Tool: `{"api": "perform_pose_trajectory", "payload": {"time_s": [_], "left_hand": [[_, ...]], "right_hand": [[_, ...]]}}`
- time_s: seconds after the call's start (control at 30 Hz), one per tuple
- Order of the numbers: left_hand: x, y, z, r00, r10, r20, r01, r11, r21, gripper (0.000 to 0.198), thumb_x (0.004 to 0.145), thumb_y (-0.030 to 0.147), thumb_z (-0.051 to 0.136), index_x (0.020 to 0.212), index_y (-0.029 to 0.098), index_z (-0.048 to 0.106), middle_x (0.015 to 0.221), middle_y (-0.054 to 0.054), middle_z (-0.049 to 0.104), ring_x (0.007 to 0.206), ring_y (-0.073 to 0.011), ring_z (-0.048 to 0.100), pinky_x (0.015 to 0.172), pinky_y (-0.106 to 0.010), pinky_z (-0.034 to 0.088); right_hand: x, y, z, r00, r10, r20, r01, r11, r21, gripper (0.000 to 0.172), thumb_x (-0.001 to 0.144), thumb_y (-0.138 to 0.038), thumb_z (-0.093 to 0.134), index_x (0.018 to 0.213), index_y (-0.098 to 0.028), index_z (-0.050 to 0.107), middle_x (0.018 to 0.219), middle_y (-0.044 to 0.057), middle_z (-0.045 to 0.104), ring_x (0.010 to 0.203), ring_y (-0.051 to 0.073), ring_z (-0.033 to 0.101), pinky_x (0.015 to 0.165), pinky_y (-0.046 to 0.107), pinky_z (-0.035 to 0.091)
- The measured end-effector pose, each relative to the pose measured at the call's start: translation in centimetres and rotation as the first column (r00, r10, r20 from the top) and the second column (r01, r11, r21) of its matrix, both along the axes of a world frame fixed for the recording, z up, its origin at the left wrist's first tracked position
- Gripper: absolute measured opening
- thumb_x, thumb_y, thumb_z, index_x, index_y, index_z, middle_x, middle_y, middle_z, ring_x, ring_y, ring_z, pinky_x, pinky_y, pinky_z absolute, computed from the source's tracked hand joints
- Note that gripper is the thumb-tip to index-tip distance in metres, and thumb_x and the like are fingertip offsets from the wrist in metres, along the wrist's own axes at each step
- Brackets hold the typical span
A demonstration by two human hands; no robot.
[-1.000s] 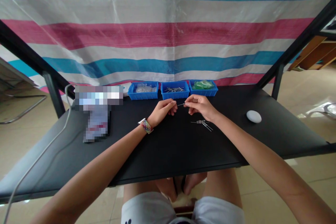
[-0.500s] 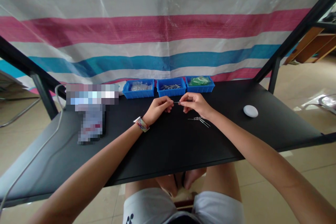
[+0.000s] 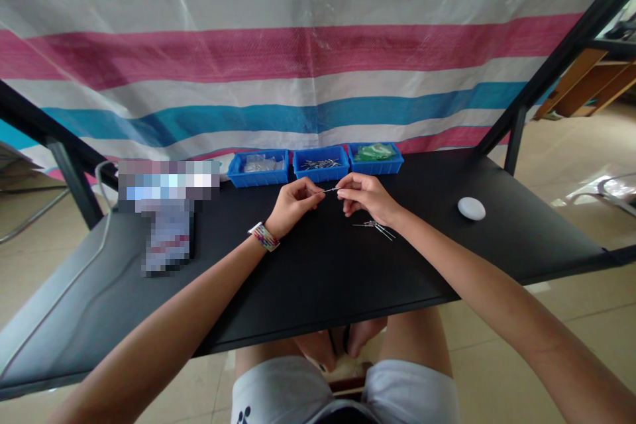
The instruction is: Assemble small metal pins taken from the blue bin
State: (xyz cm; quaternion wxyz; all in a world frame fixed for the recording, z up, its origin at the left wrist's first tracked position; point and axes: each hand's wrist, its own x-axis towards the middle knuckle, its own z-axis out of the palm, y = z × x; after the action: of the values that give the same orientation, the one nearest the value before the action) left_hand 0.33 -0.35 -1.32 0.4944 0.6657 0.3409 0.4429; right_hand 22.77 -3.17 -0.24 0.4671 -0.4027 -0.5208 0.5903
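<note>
My left hand [image 3: 293,203] and my right hand [image 3: 365,196] meet above the black table [image 3: 322,271], both pinched on one thin metal pin [image 3: 330,190] held level between them. A small pile of similar pins [image 3: 375,228] lies on the table just right of my right hand. Three blue bins stand in a row behind my hands: the left bin [image 3: 258,169] holds clear pieces, the middle bin [image 3: 320,165] holds metal pins, the right bin [image 3: 375,157] holds green pieces. A striped band sits on my left wrist.
A white round object [image 3: 471,208] rests on the table at the right. A blurred item [image 3: 166,209] and a grey cable [image 3: 59,288] lie at the left. A striped tarp hangs behind, between black frame posts.
Both hands stay pinched on the pin with little change. The view has shifted slightly, so everything sits a bit further left and higher in the picture.
</note>
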Motion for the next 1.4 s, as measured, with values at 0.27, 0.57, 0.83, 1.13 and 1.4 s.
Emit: {"api": "perform_pose_trajectory", "payload": {"time_s": [0.27, 0.57, 0.83, 1.13, 1.4], "left_hand": [[0.1, 0.0, -0.2, 0.999, -0.015, -0.03, 0.015, 1.0, 0.004, 0.034, 0.08, 0.045, 0.086, 0.083, 0.016, 0.07, 0.073, -0.002, 0.068, 0.06, -0.0112, 0.058, 0.057, -0.024, 0.046], [0.1, -0.2, 0.4, 0.993, -0.089, -0.075, 0.084, 0.995, -0.055, 0.033, 0.085, 0.048, 0.081, 0.086, 0.017, 0.071, 0.07, 0.0, 0.065, 0.063, -0.0126, 0.061, 0.059, -0.024, 0.049], [0.1, -0.1, 0.3, 0.991, -0.09, -0.099, 0.086, 0.995, -0.043, 0.034, 0.084, 0.048, 0.082, 0.086, 0.017, 0.07, 0.072, 0.0, 0.065, 0.062, -0.012, 0.06, 0.058, -0.024, 0.049], [0.2, 0.1, 0.1, 0.997, -0.076, -0.027, 0.076, 0.997, 0.001, 0.035, 0.08, 0.043, 0.088, 0.09, 0.016, 0.068, 0.068, 0.002, 0.062, 0.059, -0.0103, 0.059, 0.057, -0.022, 0.047], [0.2, 0.3, -0.2, 0.998, -0.052, 0.023, 0.052, 0.999, 0.012, 0.032, 0.081, 0.04, 0.088, 0.089, 0.016, 0.068, 0.068, 0.003, 0.061, 0.058, -0.0097, 0.059, 0.056, -0.021, 0.048]], "right_hand": [[-0.1, 0.0, -0.4, 1.0, -0.031, 0.004, 0.031, 0.999, 0.039, 0.039, 0.074, -0.047, 0.09, 0.091, -0.019, 0.069, 0.082, 0.002, 0.073, 0.059, 0.012, 0.067, 0.053, 0.027, 0.063], [-0.3, 0.0, -0.7, 0.989, -0.118, 0.094, 0.097, 0.974, 0.204, 0.03, 0.074, -0.04, 0.089, 0.085, -0.02, 0.069, 0.078, 0.0, 0.066, 0.06, 0.013, 0.066, 0.052, 0.027, 0.059], [-0.3, 0.1, -0.8, 0.988, -0.106, 0.116, 0.081, 0.976, 0.203, 0.031, 0.076, -0.04, 0.086, 0.094, -0.021, 0.069, 0.086, 0.0, 0.066, 0.062, 0.013, 0.067, 0.053, 0.026, 0.057], [-0.2, 0.2, -1.1, 0.993, -0.075, 0.095, 0.058, 0.985, 0.165, 0.036, 0.076, -0.046, 0.088, 0.093, -0.02, 0.068, 0.078, -0.002, 0.065, 0.058, 0.012, 0.065, 0.05, 0.025, 0.058], [-0.2, 0.3, -1.0, 0.994, -0.043, 0.103, 0.03, 0.991, 0.13, 0.034, 0.075, -0.043, 0.088, 0.088, -0.019, 0.068, 0.077, 0.0, 0.07, 0.055, 0.013, 0.066, 0.049, 0.025, 0.059]]}}
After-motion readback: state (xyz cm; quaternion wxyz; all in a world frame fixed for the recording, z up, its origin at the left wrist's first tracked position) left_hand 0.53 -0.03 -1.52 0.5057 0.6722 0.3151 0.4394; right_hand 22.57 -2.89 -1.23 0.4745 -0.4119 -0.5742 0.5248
